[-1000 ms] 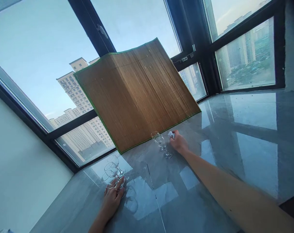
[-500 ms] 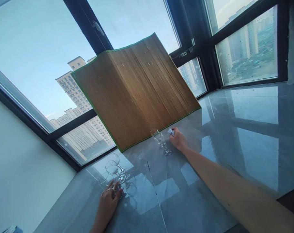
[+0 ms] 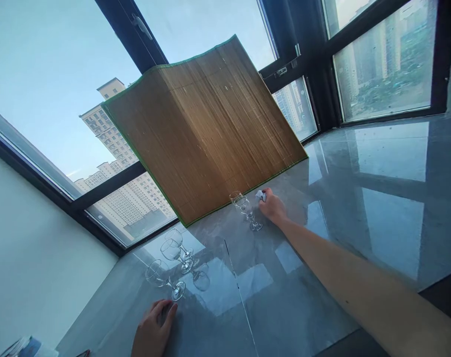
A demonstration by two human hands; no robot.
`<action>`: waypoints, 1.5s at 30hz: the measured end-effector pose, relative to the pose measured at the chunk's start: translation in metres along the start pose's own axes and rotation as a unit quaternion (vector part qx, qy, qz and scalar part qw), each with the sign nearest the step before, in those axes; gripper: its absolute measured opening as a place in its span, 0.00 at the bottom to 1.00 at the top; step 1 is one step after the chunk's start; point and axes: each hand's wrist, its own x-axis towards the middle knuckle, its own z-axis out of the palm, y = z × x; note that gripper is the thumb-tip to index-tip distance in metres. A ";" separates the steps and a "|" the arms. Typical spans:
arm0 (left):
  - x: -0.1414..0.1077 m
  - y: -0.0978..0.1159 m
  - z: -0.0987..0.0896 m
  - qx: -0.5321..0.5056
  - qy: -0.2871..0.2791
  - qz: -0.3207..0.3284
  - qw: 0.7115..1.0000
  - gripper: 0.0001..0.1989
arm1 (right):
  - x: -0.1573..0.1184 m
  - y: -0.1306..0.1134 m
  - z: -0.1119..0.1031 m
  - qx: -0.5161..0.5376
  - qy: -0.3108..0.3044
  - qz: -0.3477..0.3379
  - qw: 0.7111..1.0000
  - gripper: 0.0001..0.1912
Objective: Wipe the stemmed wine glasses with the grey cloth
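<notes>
Window frames (image 3: 314,62), dark, meeting in a corner; tower blocks (image 3: 131,210) outside. Mat (image 3: 206,134), brown with green edging, propped up at the panes, its lower edge on the ledge (image 3: 292,302), which is grey, glossy and strongly reflective.

Glasses, clear and stemmed, standing on that ledge:
- Near glass (image 3: 178,291): closest to your left hand (image 3: 152,328).
- Second glass (image 3: 179,257) and third glass (image 3: 188,253): just beyond it, their bowls overlapping from where you look.
- Other glasses (image 3: 249,215): in front of the mat's lower edge, just beside your right hand (image 3: 273,207); at least two bowls show, overlapping, so the count is unsure.

Left hand: fingers loosely curled, thumb apart, nothing gripped; fingertips beside the near glass's foot, contact impossible to tell.

Right hand: closed, a white wad (image 3: 260,196), paper or cloth, pinched at your fingertips.

Handling, by judgement: each glass should feel light, rigid and brittle, weakest at rim and stem, and liable to tip if you brush its bowl. Smooth feet will probably skid on so slick a surface. Best hold: low on the stem, between thumb and two fingers; spare the thin rim. Wad: likely soft and nearly weightless; a light pinch suffices.
</notes>
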 end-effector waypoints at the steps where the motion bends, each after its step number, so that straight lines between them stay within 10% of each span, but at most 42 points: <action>1: -0.002 0.001 0.002 -0.005 0.001 0.010 1.000 0.24 | 0.000 0.000 0.000 0.000 0.000 -0.001 1.000 0.21; 13: -0.006 0.026 0.005 0.005 0.040 0.009 0.999 0.23 | -0.001 0.000 -0.001 -0.008 -0.006 0.008 1.000 0.22; 20: -0.016 0.120 0.014 -0.048 -0.060 0.152 0.985 0.23 | -0.003 -0.002 -0.003 -0.011 -0.004 0.003 1.000 0.22; 24: 0.014 0.196 0.029 0.013 -0.138 0.312 0.940 0.32 | -0.003 -0.001 -0.003 -0.006 -0.007 -0.004 1.000 0.22; 28: 0.059 0.243 0.050 0.025 -0.193 0.332 0.923 0.38 | -0.003 -0.002 -0.003 -0.012 -0.008 -0.005 1.000 0.21; 45: 0.137 0.299 0.111 -0.009 -0.176 0.245 0.953 0.33 | -0.005 -0.005 -0.003 -0.023 -0.012 -0.009 1.000 0.21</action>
